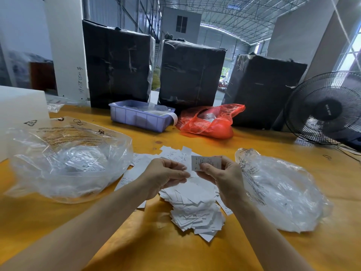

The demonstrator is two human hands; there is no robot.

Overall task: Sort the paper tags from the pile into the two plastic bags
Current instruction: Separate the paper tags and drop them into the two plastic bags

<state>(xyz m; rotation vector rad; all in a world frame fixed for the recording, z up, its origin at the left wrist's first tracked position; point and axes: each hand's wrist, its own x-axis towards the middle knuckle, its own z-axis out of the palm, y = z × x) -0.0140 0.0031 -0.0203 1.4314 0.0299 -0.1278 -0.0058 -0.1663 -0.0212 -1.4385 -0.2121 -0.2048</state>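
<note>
Two clear plastic bags lie on the yellow table (195,257), the left bag (64,159) at the middle left of the frame and the right bag (281,190) at the middle right, with the pile of white paper tags (193,208) between them at lower centre. Above the pile, the right hand (220,177) pinches one tag marked L (205,162), while the left hand (166,175) has its fingers curled with a white slip just at their tips; whether it grips the slip I cannot tell.

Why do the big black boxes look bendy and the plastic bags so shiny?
In the head view, the wide lens curves the black boxes near the edges; daylight from the window bounces off the left bag and right bag, making white glare.
</note>
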